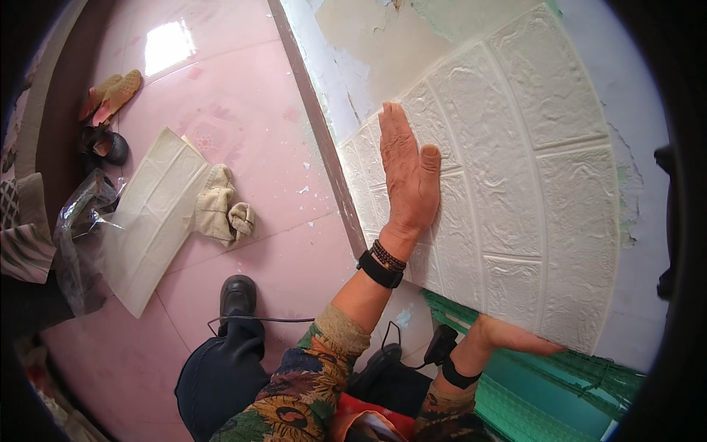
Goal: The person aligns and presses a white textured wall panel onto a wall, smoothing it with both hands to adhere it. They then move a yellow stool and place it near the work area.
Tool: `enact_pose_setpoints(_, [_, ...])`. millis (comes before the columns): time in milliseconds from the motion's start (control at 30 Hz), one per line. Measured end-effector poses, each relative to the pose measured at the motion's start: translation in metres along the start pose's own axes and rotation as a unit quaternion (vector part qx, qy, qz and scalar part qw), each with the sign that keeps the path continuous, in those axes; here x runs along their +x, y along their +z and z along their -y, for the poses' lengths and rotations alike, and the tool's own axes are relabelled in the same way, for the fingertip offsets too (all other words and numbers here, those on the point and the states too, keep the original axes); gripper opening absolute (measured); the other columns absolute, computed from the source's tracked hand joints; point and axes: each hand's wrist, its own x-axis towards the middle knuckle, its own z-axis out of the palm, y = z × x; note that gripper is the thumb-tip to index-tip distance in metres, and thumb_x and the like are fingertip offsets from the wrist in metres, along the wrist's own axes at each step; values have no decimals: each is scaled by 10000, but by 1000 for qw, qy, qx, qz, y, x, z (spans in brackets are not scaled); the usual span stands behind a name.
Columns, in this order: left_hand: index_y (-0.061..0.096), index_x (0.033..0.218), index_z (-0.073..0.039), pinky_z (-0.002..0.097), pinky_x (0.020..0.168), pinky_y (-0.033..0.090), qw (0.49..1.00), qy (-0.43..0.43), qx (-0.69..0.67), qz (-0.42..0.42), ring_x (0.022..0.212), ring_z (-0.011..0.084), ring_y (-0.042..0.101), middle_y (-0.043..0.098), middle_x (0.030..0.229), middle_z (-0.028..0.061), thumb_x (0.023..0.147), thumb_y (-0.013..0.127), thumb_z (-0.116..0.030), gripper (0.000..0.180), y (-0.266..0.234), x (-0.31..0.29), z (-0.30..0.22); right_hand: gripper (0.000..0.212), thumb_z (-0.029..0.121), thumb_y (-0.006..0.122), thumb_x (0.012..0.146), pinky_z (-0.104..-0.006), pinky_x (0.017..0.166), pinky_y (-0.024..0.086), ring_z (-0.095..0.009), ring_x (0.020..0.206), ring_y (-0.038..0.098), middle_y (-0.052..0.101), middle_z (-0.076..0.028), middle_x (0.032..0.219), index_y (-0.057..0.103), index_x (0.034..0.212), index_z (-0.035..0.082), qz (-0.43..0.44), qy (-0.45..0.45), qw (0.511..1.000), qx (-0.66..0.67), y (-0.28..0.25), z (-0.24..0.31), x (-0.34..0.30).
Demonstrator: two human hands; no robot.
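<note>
A white foam wall panel (508,199) with an embossed brick pattern stands against the wall on the right. My left hand (410,177) lies open against the panel near its left edge, fingers straight and together, thumb slightly apart. At the panel's near edge is my right hand (519,337), stretched out flat along that edge, with part of its fingers hidden by the panel. Neither hand is wrapped round anything. Around the panel, the wall (368,44) shows peeling, flaking paint.
On the pink tiled floor (221,96) lie another white panel (151,228), crumpled clear plastic (81,206) and a beige cloth (217,206). Shoes (110,96) stand farther left. A brown baseboard (324,140) follows the wall. Green mesh (515,390) sits below my right hand. A black cable (272,320) crosses my legs.
</note>
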Motion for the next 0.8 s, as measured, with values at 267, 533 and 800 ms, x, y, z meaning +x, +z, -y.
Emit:
enact_pose_setpoints(267, [87, 1554, 26, 450, 1216, 46, 1000, -15, -7, 3, 1515, 362, 40, 78, 1621, 243, 1033, 290, -555, 806, -4, 15, -18, 669, 477, 286, 1047, -481, 1024, 468, -319, 1253, 486, 362, -224, 1443, 217, 1500, -10, 24, -12, 999, -25, -9, -4, -1])
enact_pose_setpoints(533, [88, 1559, 23, 454, 1210, 55, 995, 95, 2, 22, 1515, 370, 57, 81, 1624, 239, 1025, 345, -537, 815, 4, 15, -53, 736, 562, 249, 1015, -476, 1103, 379, -350, 1340, 396, 347, -197, 1486, 288, 1487, -1, -22, 26, 999, -19, -14, -20, -7])
enact_pose_setpoints(800, [95, 1560, 18, 449, 1211, 60, 993, 117, -33, 12, 1516, 361, 65, 84, 1627, 231, 1032, 327, -505, 778, 5, 24, -71, 644, 415, 369, 1035, -478, 968, 501, -342, 1184, 547, 406, -262, 1422, 253, 1471, -44, 87, -38, 992, 82, -47, -54, -17])
